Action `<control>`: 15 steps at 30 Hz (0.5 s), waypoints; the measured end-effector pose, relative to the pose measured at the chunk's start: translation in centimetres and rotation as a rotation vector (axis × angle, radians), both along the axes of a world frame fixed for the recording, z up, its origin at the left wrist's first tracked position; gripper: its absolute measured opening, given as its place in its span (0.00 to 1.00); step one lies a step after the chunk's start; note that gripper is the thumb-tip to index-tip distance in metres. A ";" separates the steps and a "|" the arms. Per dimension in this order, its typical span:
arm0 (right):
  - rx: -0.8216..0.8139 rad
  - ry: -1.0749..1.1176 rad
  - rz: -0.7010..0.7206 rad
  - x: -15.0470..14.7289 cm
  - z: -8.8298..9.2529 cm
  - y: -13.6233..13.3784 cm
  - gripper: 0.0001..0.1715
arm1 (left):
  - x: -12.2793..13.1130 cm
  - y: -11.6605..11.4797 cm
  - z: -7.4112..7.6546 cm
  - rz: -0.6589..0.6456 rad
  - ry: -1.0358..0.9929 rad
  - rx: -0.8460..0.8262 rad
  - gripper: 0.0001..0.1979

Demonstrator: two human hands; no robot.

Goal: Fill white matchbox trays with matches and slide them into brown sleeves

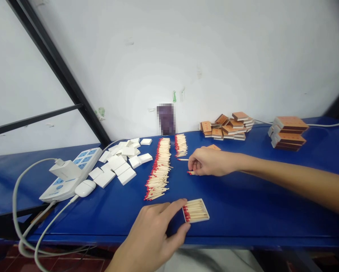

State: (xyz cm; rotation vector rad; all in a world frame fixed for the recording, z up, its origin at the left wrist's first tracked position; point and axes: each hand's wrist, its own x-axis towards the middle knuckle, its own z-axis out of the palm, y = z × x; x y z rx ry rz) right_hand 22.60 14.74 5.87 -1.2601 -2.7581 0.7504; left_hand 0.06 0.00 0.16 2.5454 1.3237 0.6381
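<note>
My left hand (155, 232) grips a white matchbox tray (207, 215) by its left end, thumb and forefinger at its corners. Red-headed matches lie side by side in the tray, heads to the left. Farther up the table, my right hand (205, 162) is closed with a few matches (191, 173) pinched at its fingertips, their red heads poking out to the left. A single match (182, 159) lies just beyond these fingers. Left of the right hand runs a long row of matches (160, 166), with a shorter row of matches (181, 145) beside it.
White empty trays (119, 160) lie heaped at the left. Orange matchbox sleeves (228, 126) are piled by the wall, and stacked matchboxes (288, 132) stand at the right. A power strip (73, 175) with a charger and cables occupies the left end of the blue table (243, 204).
</note>
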 end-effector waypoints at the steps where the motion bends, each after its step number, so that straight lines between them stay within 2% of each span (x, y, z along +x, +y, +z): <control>1: -0.003 -0.017 -0.004 0.0 0.3 -0.1 0.11 | 0.0 0.0 0.0 0.001 0.000 0.000 0.20; 6: -0.025 -0.053 0.019 0.3 0.7 0.1 0.10 | 0.0 0.0 0.0 0.003 -0.002 -0.016 0.20; 15: -0.013 -0.027 0.067 0.6 0.2 0.3 0.11 | -0.1 0.0 -0.1 0.001 0.004 -0.014 0.20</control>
